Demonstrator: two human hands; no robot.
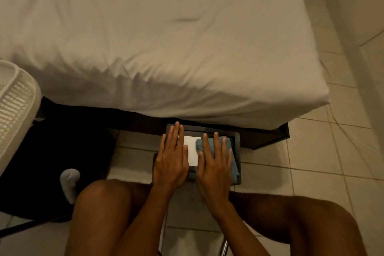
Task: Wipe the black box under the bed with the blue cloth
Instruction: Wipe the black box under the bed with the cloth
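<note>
The black box [236,141] is seen in the lower centre of the frame, on the tiled floor [311,162], its far edge at the dark bed base [264,139]. A white label [192,149] is shown on its lid. The blue cloth [232,162] is spread over the box's right part and is pressed flat under the right hand [215,168], fingers extended, not clenched. The left hand [171,162] is laid open and flat on the box's left part, nothing grasped. Above, the frame is filled by the white mattress [155,37]. A white basket [14,106] is seen at the left edge, bare knees at the bottom.
</note>
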